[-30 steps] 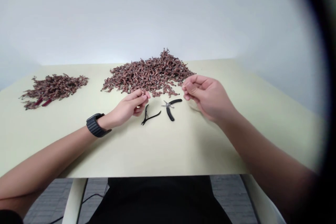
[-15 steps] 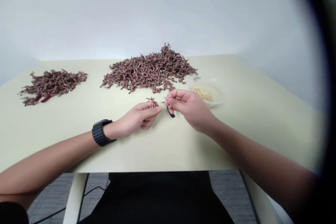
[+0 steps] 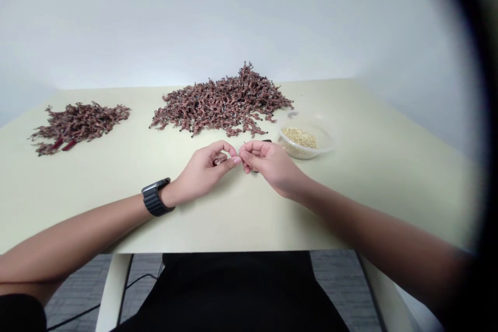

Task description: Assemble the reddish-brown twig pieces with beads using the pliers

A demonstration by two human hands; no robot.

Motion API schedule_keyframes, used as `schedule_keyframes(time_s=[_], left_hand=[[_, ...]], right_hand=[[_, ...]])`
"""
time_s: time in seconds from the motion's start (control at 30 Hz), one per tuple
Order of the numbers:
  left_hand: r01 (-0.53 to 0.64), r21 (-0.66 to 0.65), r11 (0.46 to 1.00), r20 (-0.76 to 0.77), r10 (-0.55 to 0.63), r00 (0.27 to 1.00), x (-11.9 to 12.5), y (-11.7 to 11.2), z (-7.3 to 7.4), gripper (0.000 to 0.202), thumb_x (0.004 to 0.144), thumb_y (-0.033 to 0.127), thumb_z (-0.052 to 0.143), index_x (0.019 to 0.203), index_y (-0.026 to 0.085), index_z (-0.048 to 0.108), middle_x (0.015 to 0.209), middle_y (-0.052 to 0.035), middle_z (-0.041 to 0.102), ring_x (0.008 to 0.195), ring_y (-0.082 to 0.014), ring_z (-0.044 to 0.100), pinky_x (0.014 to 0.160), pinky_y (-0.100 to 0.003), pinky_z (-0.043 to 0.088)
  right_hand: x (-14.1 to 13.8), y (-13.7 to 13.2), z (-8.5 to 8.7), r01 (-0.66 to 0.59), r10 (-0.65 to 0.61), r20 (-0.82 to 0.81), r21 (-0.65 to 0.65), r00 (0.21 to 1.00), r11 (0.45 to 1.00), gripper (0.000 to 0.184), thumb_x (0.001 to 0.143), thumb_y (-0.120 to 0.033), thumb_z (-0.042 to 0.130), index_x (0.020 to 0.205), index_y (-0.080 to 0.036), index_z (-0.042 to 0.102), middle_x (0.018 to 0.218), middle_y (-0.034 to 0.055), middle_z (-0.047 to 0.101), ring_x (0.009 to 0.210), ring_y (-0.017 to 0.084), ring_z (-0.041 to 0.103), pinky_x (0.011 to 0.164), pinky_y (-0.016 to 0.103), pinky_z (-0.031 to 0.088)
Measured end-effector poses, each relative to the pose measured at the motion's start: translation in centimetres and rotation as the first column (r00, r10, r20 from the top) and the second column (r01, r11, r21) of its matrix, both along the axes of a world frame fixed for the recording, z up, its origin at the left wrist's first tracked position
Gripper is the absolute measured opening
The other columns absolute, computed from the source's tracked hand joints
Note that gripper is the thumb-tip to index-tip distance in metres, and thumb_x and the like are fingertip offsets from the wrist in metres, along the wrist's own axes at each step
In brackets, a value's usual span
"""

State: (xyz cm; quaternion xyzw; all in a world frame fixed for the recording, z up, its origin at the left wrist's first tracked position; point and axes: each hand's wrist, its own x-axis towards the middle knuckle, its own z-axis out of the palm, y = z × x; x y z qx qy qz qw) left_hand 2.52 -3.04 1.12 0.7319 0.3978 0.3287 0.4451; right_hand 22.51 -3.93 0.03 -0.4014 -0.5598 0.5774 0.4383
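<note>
My left hand point(image 3: 203, 170) is curled around a small reddish-brown sprig point(image 3: 220, 160), held at the fingertips. Close by, my right hand point(image 3: 268, 164) pinches its fingertips together, almost touching the left fingers; anything held there is too small to make out. Black-handled pliers point(image 3: 266, 140) lie mostly hidden beneath my right hand, with only bits of handle showing. A large heap of similar reddish-brown sprigs point(image 3: 221, 105) lies just beyond both hands.
A clear plastic bowl point(image 3: 304, 140) of pale grains stands right of my right hand. A smaller sprig heap point(image 3: 80, 123) lies at the far left. My left wrist wears a black watch point(image 3: 155, 197). The pale table's point(image 3: 249, 228) near edge runs below my forearms.
Both hands have drawn together at the middle of the table, and my right hand now covers the pliers. The sprig stays in my left hand. The bowl has not moved since the previous frame.
</note>
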Motion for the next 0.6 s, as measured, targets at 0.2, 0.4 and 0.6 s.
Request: schedule_keyframes(time_s=[0.2,0.4,0.6], left_hand=[[-0.014,0.055,0.998,-0.027,0.015,1.0,0.01,-0.14,0.12,0.026,0.095,0.045,0.064,0.094,0.019,0.066,0.075,-0.0013,0.059,0.063,-0.0119,0.042,0.058,-0.025,0.031],[0.027,-0.156,0.987,0.056,-0.018,0.998,-0.17,-0.18,0.38,0.024,0.094,0.042,0.066,0.092,0.018,0.065,0.061,0.0031,0.045,0.052,-0.0087,0.032,0.048,-0.023,0.023],[0.307,-0.656,0.69,0.353,-0.079,0.932,-0.11,-0.03,0.21,0.015,0.094,0.032,0.067,0.095,0.021,0.056,0.058,0.0096,0.016,0.046,-0.0065,0.012,0.042,-0.02,0.016]], right_hand=[[-0.26,-0.15,0.09,-0.002,0.002,0.023,0.02,1.0,1.0,0.029,0.085,-0.045,0.075,0.082,-0.018,0.065,0.076,-0.0001,0.062,0.065,0.013,0.053,0.067,0.031,0.044],[0.1,0.19,-0.38,0.034,-0.04,0.074,0.083,0.996,0.996,0.026,0.089,-0.044,0.071,0.083,-0.02,0.064,0.072,-0.0003,0.062,0.067,0.015,0.056,0.068,0.032,0.044],[0.57,-0.06,0.6,0.096,-0.158,0.202,0.286,0.967,0.953,0.016,0.094,-0.035,0.064,0.085,-0.021,0.065,0.078,0.0002,0.063,0.067,0.014,0.054,0.067,0.033,0.043]])
